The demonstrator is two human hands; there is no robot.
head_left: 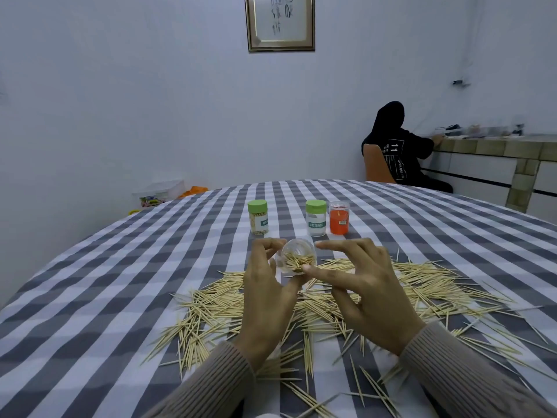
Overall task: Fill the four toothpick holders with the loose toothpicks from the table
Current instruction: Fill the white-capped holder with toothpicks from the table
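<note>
Left hand (265,294) grips a clear toothpick holder (298,259) just above the middle of the frame, fingers curled round its far side and thumb along its lower edge. This holder is tilted so its open mouth faces the camera, and a bundle of toothpicks shows inside it. Right hand (366,292) is at the mouth from the right: its thumb tip touches the lower rim and the forefinger reaches out over the top, while the other fingers curl loosely. Whether that hand pinches any toothpick I cannot tell.

Below and around both hands, the loose toothpicks (211,312) lie scattered in a broad heap across the centre and lower part of the frame, on the grey-and-white checked cloth of the worktop (90,297).

Three more holders stand upright in a row just above the hands. At the left is a green-lidded holder (258,217) packed with toothpicks. Well apart to its right is a second green-lidded holder (316,218) that looks pale inside, and just beside it an orange holder (339,218) with a clear top.

At the upper right, beyond the worktop, a person in dark clothes (398,149) sits on an orange chair, turned toward a tiled counter. A framed picture (280,22) hangs on the wall at top centre.
</note>
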